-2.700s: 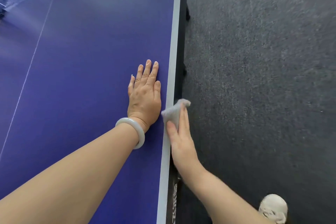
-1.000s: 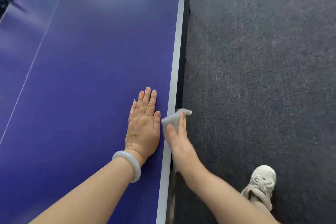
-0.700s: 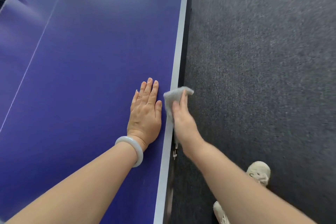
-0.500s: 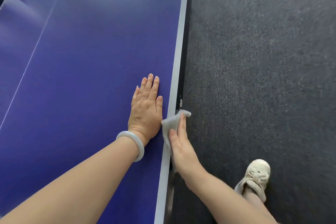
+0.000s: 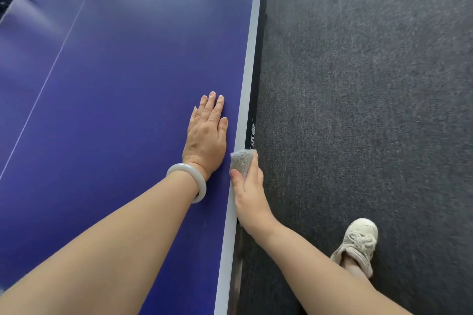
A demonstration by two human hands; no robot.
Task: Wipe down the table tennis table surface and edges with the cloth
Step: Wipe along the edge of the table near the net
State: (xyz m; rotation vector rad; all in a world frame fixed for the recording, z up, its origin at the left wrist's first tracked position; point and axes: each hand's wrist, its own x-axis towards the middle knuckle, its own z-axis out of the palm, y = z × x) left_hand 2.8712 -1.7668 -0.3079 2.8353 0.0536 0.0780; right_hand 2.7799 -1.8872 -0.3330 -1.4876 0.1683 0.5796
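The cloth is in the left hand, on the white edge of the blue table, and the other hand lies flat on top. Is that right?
Not quite. The head view shows the cloth in the right hand, not the left, on the white edge of the blue table. The left hand lies flat on top.

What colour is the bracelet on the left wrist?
The bracelet is pale white, a smooth plain ring; the head view shows it.
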